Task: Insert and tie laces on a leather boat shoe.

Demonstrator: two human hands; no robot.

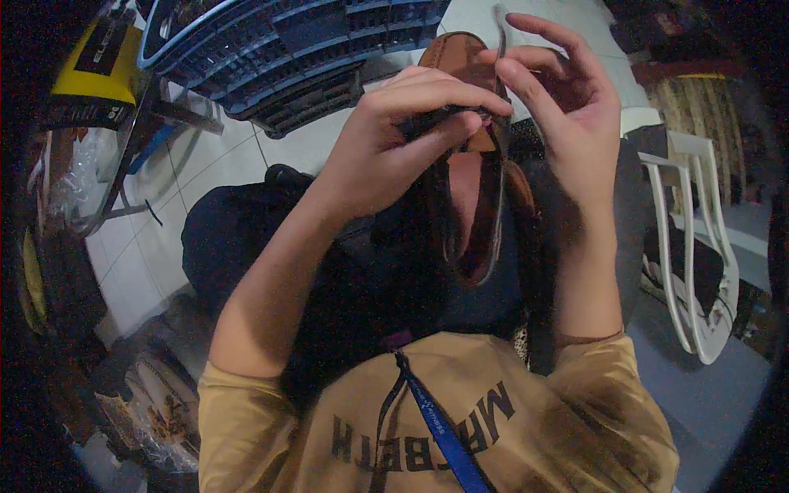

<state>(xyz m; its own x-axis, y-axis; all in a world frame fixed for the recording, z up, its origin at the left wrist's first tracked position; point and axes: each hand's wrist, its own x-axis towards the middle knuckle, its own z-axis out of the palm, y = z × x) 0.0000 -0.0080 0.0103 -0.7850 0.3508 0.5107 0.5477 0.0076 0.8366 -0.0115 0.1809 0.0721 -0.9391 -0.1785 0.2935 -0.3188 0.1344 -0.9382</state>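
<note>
A brown leather shoe (466, 193) lies over my lap, its stitched toe pointing away from me and its pinkish insole showing through the opening. My left hand (415, 123) is closed on the upper near the middle of the shoe, thumb and fingers pressed together at the opening. Beside the toe, my right hand (567, 103) pinches a thin greyish strip (502, 82) between thumb and fingers, with the index finger stretched out. The strip runs down along the right side of the shoe; where its lower end joins is hidden. Another brown leather piece (519, 189) shows beside my right wrist.
A blue plastic crate (304, 53) stands ahead on a white tiled floor (218, 156). At the far left is a yellow and black package (99, 70) near a metal frame (127, 156). White plastic frames (699, 246) stand at the right. A blue lanyard (440, 431) hangs from my neck.
</note>
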